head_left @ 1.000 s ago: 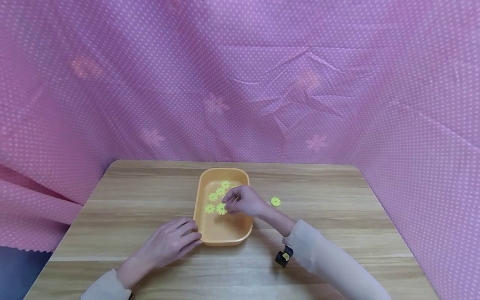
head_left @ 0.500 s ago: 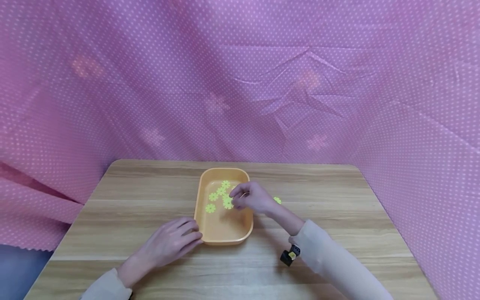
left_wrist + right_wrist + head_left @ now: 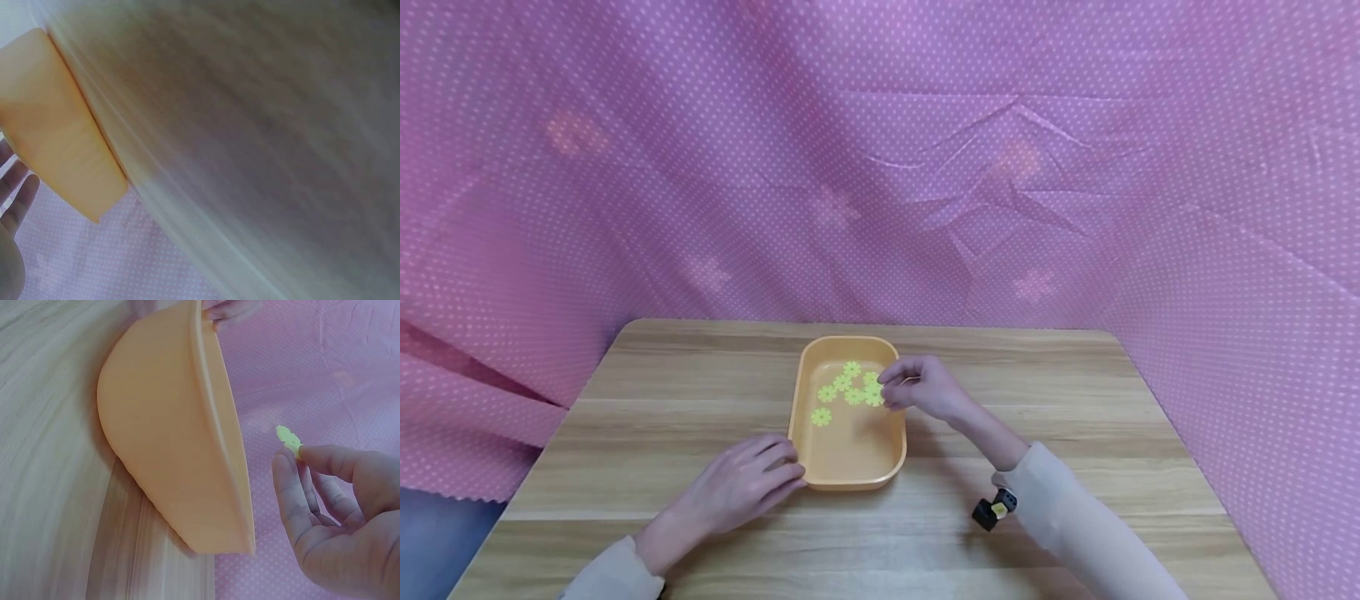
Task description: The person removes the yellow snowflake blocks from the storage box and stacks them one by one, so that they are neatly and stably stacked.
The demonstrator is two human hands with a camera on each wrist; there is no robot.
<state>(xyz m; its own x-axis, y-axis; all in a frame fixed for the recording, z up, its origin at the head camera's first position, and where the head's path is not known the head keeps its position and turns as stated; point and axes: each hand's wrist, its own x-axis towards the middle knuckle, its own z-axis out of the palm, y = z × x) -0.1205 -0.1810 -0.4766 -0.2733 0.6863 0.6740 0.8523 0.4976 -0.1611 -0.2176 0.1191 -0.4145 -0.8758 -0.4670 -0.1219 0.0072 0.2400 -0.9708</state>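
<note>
Resting flat on the pale wooden table [image 3: 1075, 417], the left hand [image 3: 741, 487] lies with straight fingers against the near-left corner of the shallow orange plastic tray [image 3: 850, 482], seemingly steadying it. Loose yellow-green flower-shaped discs [image 3: 842, 392] lie inside. Over the tray's right rim the right hand [image 3: 925, 390] pinches one such flower disc [image 3: 289, 439] between thumb and fingertip. A second ago that hand was lower in the tray, and a disc lay on the table right of it.
</note>
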